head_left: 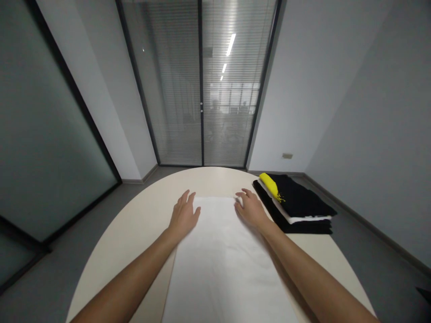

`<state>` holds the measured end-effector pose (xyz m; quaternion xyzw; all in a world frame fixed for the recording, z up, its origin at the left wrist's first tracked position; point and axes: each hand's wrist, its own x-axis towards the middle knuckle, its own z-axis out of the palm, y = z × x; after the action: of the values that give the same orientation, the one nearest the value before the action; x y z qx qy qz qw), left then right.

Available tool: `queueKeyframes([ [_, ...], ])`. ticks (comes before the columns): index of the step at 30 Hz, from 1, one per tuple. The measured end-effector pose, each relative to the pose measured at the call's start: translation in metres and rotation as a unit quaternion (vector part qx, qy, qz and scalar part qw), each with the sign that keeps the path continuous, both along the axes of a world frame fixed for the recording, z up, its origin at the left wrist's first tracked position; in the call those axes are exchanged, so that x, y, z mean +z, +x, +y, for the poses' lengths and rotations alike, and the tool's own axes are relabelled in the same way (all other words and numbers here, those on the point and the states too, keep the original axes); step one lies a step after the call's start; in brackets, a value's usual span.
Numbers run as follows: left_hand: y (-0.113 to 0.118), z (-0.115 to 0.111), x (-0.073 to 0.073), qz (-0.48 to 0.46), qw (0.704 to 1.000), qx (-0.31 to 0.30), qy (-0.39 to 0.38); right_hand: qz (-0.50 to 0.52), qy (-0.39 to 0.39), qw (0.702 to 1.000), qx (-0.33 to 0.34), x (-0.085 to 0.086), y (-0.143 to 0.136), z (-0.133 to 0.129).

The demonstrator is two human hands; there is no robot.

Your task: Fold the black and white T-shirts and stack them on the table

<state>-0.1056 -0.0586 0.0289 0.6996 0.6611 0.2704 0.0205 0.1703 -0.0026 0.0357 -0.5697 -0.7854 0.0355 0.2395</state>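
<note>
A white piece of cloth [222, 260], folded into a long flat panel, lies on the round table with its straight far edge between my hands. At its far left corner is my left hand [184, 213], fingers spread, the thumb over the cloth's edge. My right hand [251, 207] is at the far right corner, its fingers slightly bent and apart, the fingertips by the edge. Neither hand is closed on the cloth. Whether the fingertips press on it or hover just above is hard to tell. The near end of the cloth runs out of view at the bottom.
On the table's right side sits a stack of folded clothes [303, 197], black and white, with a yellow patch on top. The pale round table [134, 229] has a curved edge. Beyond it stand a glass door with blinds [202, 89] and grey walls.
</note>
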Motion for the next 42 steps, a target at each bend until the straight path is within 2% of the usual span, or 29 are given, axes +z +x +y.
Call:
queueKeyframes([
  [2, 0.011, -0.013, -0.001, 0.046, 0.996, -0.075, -0.021, -0.029, -0.026, 0.998, 0.042, -0.001, -0.009, -0.013],
  [4, 0.018, -0.022, -0.005, 0.080, 0.989, -0.101, -0.071, -0.058, -0.088, 0.992, 0.076, -0.004, -0.014, -0.022],
  [7, 0.022, -0.027, -0.008, 0.122, 0.981, -0.082, -0.128, -0.082, -0.155, 0.982, 0.074, -0.005, -0.019, -0.028],
  [10, 0.025, -0.030, -0.003, 0.152, 0.976, -0.071, -0.143, -0.087, -0.151, 0.982, 0.073, 0.004, -0.024, -0.038],
  [13, 0.034, -0.042, 0.001, 0.177, 0.973, -0.055, -0.139, -0.076, -0.174, 0.973, 0.131, 0.011, -0.032, -0.056],
  [17, 0.047, -0.064, -0.007, 0.159, 0.976, -0.074, -0.129, -0.095, -0.209, 0.959, 0.167, 0.007, -0.038, -0.073],
  [20, 0.050, -0.068, -0.016, 0.141, 0.978, -0.093, -0.121, -0.096, -0.202, 0.961, 0.162, 0.001, -0.038, -0.070],
  [25, 0.047, -0.049, -0.017, 0.127, 0.979, -0.100, -0.128, -0.099, -0.200, 0.962, 0.156, -0.002, -0.038, -0.051],
  [35, 0.043, 0.011, -0.008, 0.121, 0.972, -0.116, -0.164, -0.132, -0.207, 0.964, 0.101, -0.008, -0.047, 0.007],
  [39, 0.052, 0.033, -0.004, 0.112, 0.972, -0.086, -0.187, -0.118, -0.228, 0.966, 0.040, -0.005, -0.066, 0.023],
  [42, 0.063, 0.037, -0.004, 0.099, 0.980, -0.044, -0.168, -0.107, -0.220, 0.969, 0.014, -0.007, -0.078, 0.023],
])
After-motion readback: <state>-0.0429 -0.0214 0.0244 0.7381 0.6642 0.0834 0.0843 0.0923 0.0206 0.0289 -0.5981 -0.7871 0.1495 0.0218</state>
